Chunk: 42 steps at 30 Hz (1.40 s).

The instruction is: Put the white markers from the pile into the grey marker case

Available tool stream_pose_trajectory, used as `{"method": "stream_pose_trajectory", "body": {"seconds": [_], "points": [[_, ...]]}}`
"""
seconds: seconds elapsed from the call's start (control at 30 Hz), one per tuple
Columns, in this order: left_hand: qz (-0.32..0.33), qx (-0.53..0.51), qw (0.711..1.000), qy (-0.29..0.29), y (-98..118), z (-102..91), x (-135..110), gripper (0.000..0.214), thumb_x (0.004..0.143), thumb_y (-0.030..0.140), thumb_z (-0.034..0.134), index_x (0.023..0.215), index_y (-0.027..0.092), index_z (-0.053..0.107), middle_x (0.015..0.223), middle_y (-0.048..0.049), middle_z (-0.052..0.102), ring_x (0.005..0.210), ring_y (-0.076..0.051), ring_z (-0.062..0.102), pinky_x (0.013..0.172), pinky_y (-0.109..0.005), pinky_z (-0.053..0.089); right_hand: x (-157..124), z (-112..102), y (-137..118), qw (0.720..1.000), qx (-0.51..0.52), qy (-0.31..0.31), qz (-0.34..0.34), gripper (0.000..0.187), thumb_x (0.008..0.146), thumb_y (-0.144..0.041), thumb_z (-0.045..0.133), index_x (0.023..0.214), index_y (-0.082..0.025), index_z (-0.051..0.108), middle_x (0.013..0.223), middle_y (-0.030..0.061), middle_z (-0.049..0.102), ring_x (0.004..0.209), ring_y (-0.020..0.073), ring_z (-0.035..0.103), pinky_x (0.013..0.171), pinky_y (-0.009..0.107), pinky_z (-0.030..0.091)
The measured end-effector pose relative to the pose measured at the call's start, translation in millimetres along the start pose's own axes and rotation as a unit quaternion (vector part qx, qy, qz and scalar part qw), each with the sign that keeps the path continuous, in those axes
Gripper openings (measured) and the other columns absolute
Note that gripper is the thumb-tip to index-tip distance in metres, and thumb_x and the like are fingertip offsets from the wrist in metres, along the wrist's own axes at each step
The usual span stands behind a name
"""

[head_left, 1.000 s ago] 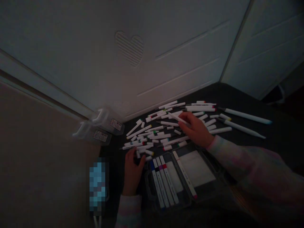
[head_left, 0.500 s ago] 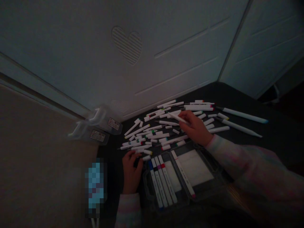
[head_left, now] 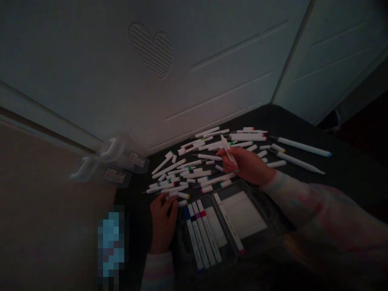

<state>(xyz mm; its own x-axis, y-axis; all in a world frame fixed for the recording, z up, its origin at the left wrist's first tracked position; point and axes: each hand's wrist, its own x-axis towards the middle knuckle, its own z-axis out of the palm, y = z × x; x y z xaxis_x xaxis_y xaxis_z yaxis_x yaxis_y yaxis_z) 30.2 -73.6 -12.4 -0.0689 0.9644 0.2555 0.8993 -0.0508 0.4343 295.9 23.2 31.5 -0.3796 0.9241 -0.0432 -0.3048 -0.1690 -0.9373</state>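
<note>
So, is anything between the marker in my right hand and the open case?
Loose markers lie beside the far edge of the case. Your right hand seems to hold the marker above them; nothing visible blocks the way over.

The desk (head_left: 281, 121) is dimly lit; faint glare is caught by boxes (head_left: 133, 157) at its left corner; a blue patch (head_left: 112, 242) is pixelated.

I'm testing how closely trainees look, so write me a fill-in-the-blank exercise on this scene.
1. The marker held up is in the person's ____ hand.
2. Side by side in the left half of the case lie ____ markers.
3. The large striped shape on the panel is a ____.

Missing words: right; four; heart.
</note>
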Motion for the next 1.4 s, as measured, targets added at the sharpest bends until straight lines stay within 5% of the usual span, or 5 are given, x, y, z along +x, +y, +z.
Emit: {"method": "stream_pose_trajectory", "body": {"seconds": [0.37, 0.67, 0.8, 1.07, 1.4], "points": [[-0.001, -0.005, 1.000, 0.020, -1, -0.2, 1, 0.026, 0.079, 0.036, 0.045, 0.087, 0.022, 0.065, 0.103, -0.0075, 0.053, 0.101, -0.023, 0.045, 0.089, -0.042, 0.036, -1, -7, -7, 0.986, 0.150, -0.054, 0.040, 0.027, 0.076, -0.024, 0.027, 0.082, -0.018, 0.053, 0.051, -0.0053, 0.027, 0.039, 0.0084, 0.020, 0.047, 0.027, 0.027], [0.023, 0.000, 0.994, 0.104, -1, -1.9, 2, 0.020, 0.080, 0.031, 0.046, 0.081, 0.018, 0.062, 0.094, -0.0073, 0.056, 0.094, -0.020, 0.049, 0.084, -0.037, 0.040, 3, -11, -11, 0.991, 0.133, 0.026, 0.011, 0.016, 0.068, -0.017, 0.031, 0.070, -0.019, 0.046, 0.055, -0.0021, 0.036, 0.044, 0.0105, 0.032, 0.048, 0.028, 0.033], [0.095, 0.009, 0.988, 0.121, 15, -6.0, 21, 0.018, 0.081, 0.027, 0.045, 0.084, 0.017, 0.060, 0.090, -0.0065, 0.057, 0.091, -0.019, 0.051, 0.083, -0.035, 0.041, 5, -14, -11, 0.987, 0.151, 0.059, -0.002, 0.017, 0.066, -0.014, 0.033, 0.070, -0.018, 0.048, 0.056, -0.0013, 0.038, 0.046, 0.0104, 0.033, 0.046, 0.026, 0.031], [0.176, 0.083, 0.981, 0.011, 49, 4.7, 78, 0.018, 0.080, 0.021, 0.046, 0.086, 0.015, 0.062, 0.088, -0.0062, 0.063, 0.088, -0.020, 0.053, 0.081, -0.037, 0.040, 8, -20, -7, 0.973, 0.220, 0.067, -0.007, 0.017, 0.064, -0.011, 0.036, 0.069, -0.015, 0.052, 0.056, -0.0009, 0.040, 0.047, 0.0091, 0.032, 0.046, 0.023, 0.029], [0.169, 0.142, 0.974, -0.040, 42, 11.2, 79, 0.022, 0.076, 0.014, 0.045, 0.086, 0.016, 0.064, 0.089, -0.0069, 0.064, 0.088, -0.024, 0.054, 0.077, -0.040, 0.041, 9, -18, -9, 0.976, 0.195, 0.095, 0.005, 0.016, 0.066, -0.013, 0.036, 0.069, -0.016, 0.051, 0.056, -0.0013, 0.037, 0.048, 0.0090, 0.032, 0.048, 0.024, 0.028]]}}
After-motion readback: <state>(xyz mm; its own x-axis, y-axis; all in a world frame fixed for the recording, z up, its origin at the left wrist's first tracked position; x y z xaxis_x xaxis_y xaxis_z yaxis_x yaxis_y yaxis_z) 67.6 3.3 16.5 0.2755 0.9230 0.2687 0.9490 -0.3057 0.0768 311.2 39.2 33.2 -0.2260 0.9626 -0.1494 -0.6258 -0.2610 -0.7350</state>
